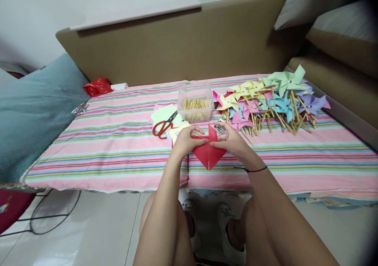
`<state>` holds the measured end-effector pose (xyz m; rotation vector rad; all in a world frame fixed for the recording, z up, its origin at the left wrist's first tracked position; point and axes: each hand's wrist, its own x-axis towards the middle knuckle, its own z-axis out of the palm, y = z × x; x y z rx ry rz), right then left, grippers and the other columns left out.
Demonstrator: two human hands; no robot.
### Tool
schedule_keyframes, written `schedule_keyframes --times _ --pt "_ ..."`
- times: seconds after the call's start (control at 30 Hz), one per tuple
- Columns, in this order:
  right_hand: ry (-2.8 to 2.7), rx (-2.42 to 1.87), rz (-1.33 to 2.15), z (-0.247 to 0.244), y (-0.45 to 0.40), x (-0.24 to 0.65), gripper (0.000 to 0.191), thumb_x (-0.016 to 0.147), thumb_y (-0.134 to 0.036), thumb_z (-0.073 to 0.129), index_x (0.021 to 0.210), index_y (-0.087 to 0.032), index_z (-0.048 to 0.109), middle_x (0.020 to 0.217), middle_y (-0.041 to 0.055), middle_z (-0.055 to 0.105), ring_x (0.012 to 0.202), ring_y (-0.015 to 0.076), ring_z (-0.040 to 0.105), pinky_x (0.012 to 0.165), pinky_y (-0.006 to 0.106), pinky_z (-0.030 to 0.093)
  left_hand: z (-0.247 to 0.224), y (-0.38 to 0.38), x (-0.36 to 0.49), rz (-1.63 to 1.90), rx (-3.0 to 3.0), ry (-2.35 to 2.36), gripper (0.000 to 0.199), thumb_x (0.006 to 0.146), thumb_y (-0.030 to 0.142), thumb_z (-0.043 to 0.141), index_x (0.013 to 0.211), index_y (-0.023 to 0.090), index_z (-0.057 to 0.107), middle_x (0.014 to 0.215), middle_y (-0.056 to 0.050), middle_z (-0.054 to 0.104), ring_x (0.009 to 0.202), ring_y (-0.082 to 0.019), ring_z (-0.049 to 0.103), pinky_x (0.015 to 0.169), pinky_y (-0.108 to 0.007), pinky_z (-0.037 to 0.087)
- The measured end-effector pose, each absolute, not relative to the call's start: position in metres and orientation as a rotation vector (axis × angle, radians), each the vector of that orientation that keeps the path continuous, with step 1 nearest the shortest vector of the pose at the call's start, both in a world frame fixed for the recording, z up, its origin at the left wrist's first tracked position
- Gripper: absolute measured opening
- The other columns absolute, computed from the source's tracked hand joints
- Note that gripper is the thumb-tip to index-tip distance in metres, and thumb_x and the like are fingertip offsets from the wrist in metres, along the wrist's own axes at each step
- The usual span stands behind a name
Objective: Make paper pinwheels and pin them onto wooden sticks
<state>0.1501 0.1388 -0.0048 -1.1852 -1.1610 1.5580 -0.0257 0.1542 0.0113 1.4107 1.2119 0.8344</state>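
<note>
Between my two hands is a red paper square (208, 156) turned corner-down, with slits cut in from its corners. My left hand (188, 141) pinches its left side between thumb and fingers. On the opposite side my right hand (229, 141) grips the paper, its thumb near the middle. Some small silver metal pieces (219, 129) show behind my right fingers. Just beyond my left hand lie stacked coloured paper sheets (165, 112) and red-handled scissors (164, 126). A clear plastic box (195, 115) of short wooden sticks stands past the paper.
Finished paper pinwheels (265, 100) on sticks are heaped at the right. A red plastic bag (98, 87) and a white roll (119, 86) lie far left, near a silver metal clip-like item (79, 109). A striped cloth (118, 152) covers the seat; a brown backrest (177, 45) rises behind.
</note>
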Motion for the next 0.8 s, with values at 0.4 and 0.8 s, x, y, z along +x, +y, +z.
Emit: schedule_keyframes --times 0.4,0.8 --pt "-1.333 -1.202 1.588 -0.012 0.141 0.156 0.083 0.057 -0.024 0.080 0.128 -0.024 0.037 0.059 -0.0050 0.066 0.054 0.0206 0.064 0.050 0.029 0.046 0.009 0.153 -0.025 0.698 1.324 1.222 0.042 0.049 0.013 0.077 0.078 0.020 0.046 0.051 0.006 0.057 0.047 -0.011 0.054 0.046 -0.018 0.034" --pt "-0.860 -1.074 1.450 0.002 0.142 0.144 0.088 0.056 -0.034 0.084 0.130 -0.025 0.037 0.079 -0.0001 0.073 0.080 0.0238 0.071 0.078 0.041 0.057 0.017 0.154 -0.013 1.242 0.830 1.241 0.065 0.036 0.024 0.087 0.079 0.023 0.038 0.057 0.003 0.065 0.049 -0.015 0.062 0.052 -0.024 0.048"
